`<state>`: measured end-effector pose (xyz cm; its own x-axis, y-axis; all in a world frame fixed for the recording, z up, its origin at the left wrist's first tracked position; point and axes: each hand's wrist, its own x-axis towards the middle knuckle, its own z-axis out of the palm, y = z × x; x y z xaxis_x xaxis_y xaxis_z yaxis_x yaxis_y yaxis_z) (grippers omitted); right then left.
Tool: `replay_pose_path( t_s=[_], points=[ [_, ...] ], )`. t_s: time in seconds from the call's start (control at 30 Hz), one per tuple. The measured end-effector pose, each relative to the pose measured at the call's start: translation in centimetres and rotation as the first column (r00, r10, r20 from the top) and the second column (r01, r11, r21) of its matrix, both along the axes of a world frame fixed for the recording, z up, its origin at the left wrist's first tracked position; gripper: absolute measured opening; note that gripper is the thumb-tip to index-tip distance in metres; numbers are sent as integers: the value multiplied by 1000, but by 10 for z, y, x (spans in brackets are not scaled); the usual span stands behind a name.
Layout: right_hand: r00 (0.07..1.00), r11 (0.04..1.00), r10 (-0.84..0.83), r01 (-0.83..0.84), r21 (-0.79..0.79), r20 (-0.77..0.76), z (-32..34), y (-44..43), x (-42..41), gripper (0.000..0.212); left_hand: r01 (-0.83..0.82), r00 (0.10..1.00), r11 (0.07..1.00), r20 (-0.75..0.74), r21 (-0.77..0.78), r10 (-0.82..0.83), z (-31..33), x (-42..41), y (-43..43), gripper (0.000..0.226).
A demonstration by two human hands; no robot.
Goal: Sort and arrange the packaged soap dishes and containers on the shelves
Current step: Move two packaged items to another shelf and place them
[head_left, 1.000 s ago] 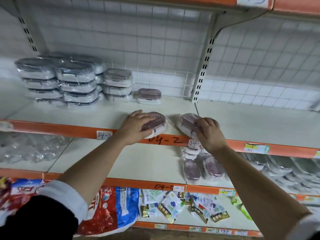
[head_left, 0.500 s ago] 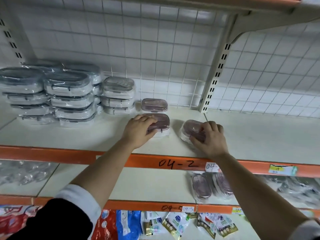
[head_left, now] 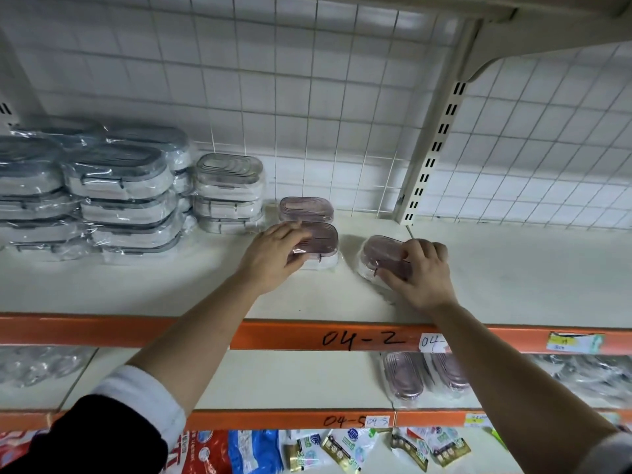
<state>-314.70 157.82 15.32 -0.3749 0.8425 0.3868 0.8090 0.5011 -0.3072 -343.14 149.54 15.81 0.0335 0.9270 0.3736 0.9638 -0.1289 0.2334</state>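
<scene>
My left hand (head_left: 273,256) grips a plastic-wrapped pink soap dish (head_left: 323,241) that rests on the upper shelf (head_left: 171,289), directly in front of another pink dish (head_left: 306,208) by the back grid. A little to the right, my right hand (head_left: 422,271) holds a second wrapped pink dish (head_left: 379,254), tilted on the shelf. Left of these stand a stack of clear-lidded dishes (head_left: 229,193) and taller stacks of grey-lidded containers (head_left: 119,196), all in plastic wrap.
An upright slotted post (head_left: 431,155) and a wire grid back the shelf. The orange shelf edge (head_left: 307,335) is marked 04-2. On the shelf below, more pink dishes (head_left: 424,374) stand on edge under my right forearm. Sachets and coloured bags lie on the lowest shelf.
Both hands have pushed their pink dishes from the shelf's front edge back toward the grid. The left dish now sits just in front of the rear pink dish.
</scene>
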Motion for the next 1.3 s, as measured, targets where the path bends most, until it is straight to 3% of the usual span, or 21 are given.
replay_pose_path(
  t_s=[0.1, 0.2, 0.4, 0.57, 0.73, 0.9, 1.13, 1.3],
  points=[
    [996, 999, -37, 40, 35, -83, 3, 3, -5, 73, -26, 1000, 999, -11, 45, 27, 2, -19, -15, 51],
    [991, 997, -27, 36, 69, -131, 9, 11, -20, 62, -119, 992, 990, -41, 69, 122, -1, -44, -30, 43],
    [976, 988, 125, -106, 113, -176, 35, 36, -82, 60, -167, 985, 986, -51, 7, 167, -11, -54, -35, 32],
    [962, 957, 261, -246, 152, -86, 50, 55, -131, 58, -198, 980, 980, -14, -32, 197, -8, -57, -34, 60],
    [946, 940, 322, -317, 126, -21, 47, 69, -160, 53, -190, 981, 982, 30, -15, 190, -8, -57, -32, 61],
    [938, 938, 342, -338, 71, -51, 42, 72, -171, 40, -192, 981, 981, 36, -36, 193, -7, -58, -31, 64],
    [971, 961, 233, -223, 167, -45, 34, 58, -174, 38, -208, 978, 977, -11, -43, 208, -6, -57, -32, 61],
    [952, 953, 301, -302, 22, 47, 49, 59, -162, 39, -220, 976, 976, -4, 12, 220, -6, -58, -34, 53]
  ],
)
